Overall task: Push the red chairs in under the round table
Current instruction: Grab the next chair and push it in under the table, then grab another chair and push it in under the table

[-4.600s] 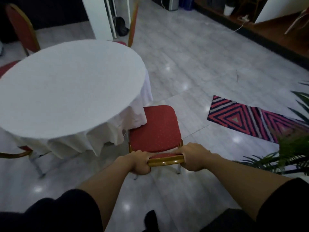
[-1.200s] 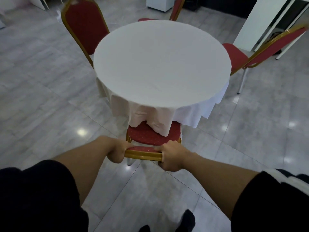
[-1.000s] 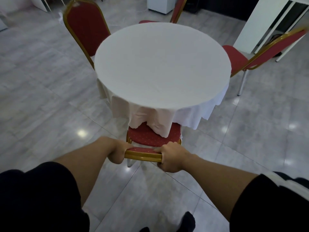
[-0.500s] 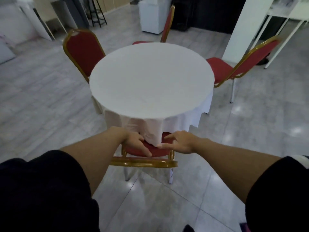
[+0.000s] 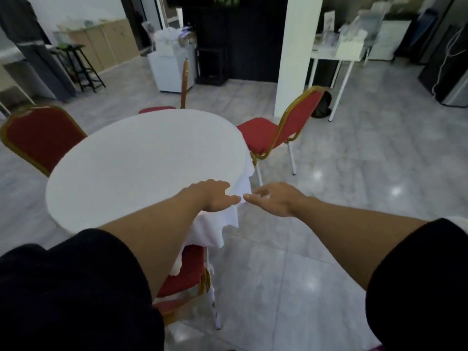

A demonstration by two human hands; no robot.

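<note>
A round table (image 5: 141,160) under a white cloth fills the middle left. The near red chair (image 5: 183,274) stands below my arms, its seat partly under the hanging cloth and partly hidden by my left arm. My left hand (image 5: 215,197) and my right hand (image 5: 274,198) hover open above the table's near right edge, holding nothing. A red chair (image 5: 281,130) on the right stands out from the table, seat fully showing. Another red chair (image 5: 40,138) stands at the left, and a third (image 5: 183,84) at the far side.
A white pillar (image 5: 293,54) rises just behind the right chair. A white side table (image 5: 339,59) with boxes stands at the back right, a white cabinet (image 5: 167,69) at the back middle, a black stool (image 5: 81,67) at the back left. Grey tiled floor lies to the right.
Both hands have let go of the near chair's back and lifted, open, above the table edge. The view has swung up and to the right, toward the right chair.
</note>
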